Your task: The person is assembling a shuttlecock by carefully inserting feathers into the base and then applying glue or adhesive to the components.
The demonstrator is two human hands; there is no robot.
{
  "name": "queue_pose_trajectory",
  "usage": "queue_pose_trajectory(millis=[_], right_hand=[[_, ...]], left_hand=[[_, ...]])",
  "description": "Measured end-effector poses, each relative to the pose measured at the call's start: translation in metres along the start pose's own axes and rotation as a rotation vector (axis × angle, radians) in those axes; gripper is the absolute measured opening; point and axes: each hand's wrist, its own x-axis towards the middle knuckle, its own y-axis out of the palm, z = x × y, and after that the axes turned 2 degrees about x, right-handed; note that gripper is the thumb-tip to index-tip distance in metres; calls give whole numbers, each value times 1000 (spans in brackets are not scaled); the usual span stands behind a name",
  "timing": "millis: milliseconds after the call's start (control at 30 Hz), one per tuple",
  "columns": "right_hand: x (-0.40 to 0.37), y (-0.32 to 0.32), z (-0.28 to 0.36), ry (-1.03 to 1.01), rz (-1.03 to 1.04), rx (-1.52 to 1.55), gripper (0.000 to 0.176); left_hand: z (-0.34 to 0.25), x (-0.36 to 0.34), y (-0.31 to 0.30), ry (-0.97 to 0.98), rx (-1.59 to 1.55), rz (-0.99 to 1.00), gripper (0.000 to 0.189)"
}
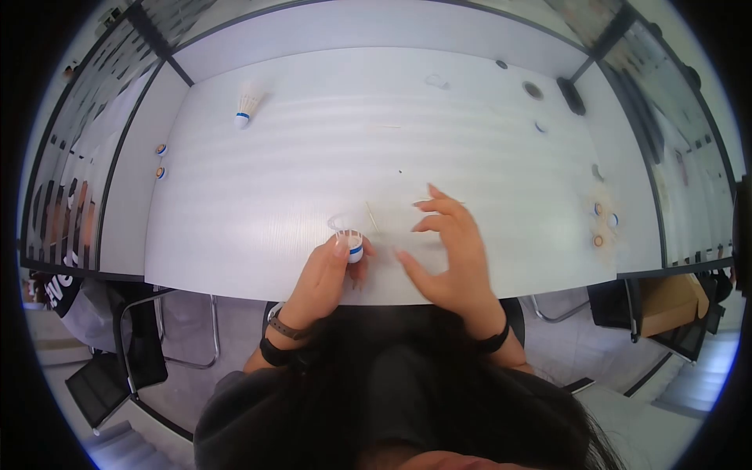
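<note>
- Dark clothing [395, 388] & long dark hair of wearer, right under cam.
- L hand [319, 274], near edge of table [258, 243]: thumb & fingers pinched round a shuttlecock base [356, 252]. Brown strap [287, 326] + black band on that wrist.
- Base: white, rounded, w/ blue band round it, pale top, short thin white stubs up from rim; held approx. upright. Any print on it too small to read.
- R hand [454, 262]: just R of base, apart from it; fingers & thumb spread wide.
- Thin pale stick [372, 218] just beyond base.
- Off table, L: black item [59, 291] w/ big white slanted letters, approx. "VO" legible, rest unclear.
- Far R: loose bases [598, 209] grouped near side panel, brownish centres.
- Far L: 2 similar pcs [161, 150] by panel; beyond, whole shuttlecock [244, 117], white feathers, blue band, cork end toward wearer.
</note>
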Motion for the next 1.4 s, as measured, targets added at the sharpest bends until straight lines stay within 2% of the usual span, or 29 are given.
queue_pose_trajectory(millis=[67, 200, 233, 333, 367, 600, 733, 767, 1000, 1267, 1400], right_hand=[[1, -16, -7, 15, 11, -141, 31], [-3, -42, -23, 136, 49, -365, 45], [-8, -45, -30, 174, 118, -396, 63], [-14, -42, -28, 230, 248, -487, 74], [-17, -38, -27, 253, 297, -421, 78], [-11, -13, -13, 136, 466, -403, 73], [-9, -10, -18, 104, 435, -384, 62], [-7, -11, -17, 91, 408, -388, 54], [-6, -10, -23, 70, 335, -340, 38], [-7, -12, -20, 86, 360, -333, 44], [-8, -11, -21, 81, 357, -349, 50]], left_hand=[[-1, 0, 0, -1, 17, 15, 50], [-1, 0, 1, -5, 25, 20, 51], [-1, 1, 0, -6, 32, 22, 51], [-4, 3, 0, -21, 22, 29, 51], [-5, 4, -1, -21, 18, 37, 51], [-4, 3, -5, -26, -43, 25, 49], [-5, 4, -6, -18, -28, 31, 48], [-5, 4, -6, -16, -24, 36, 48], [-6, 3, -6, -11, -4, 31, 45], [-6, 3, -4, -41, -37, 29, 44], [-8, 3, -6, -18, 29, 67, 52]])
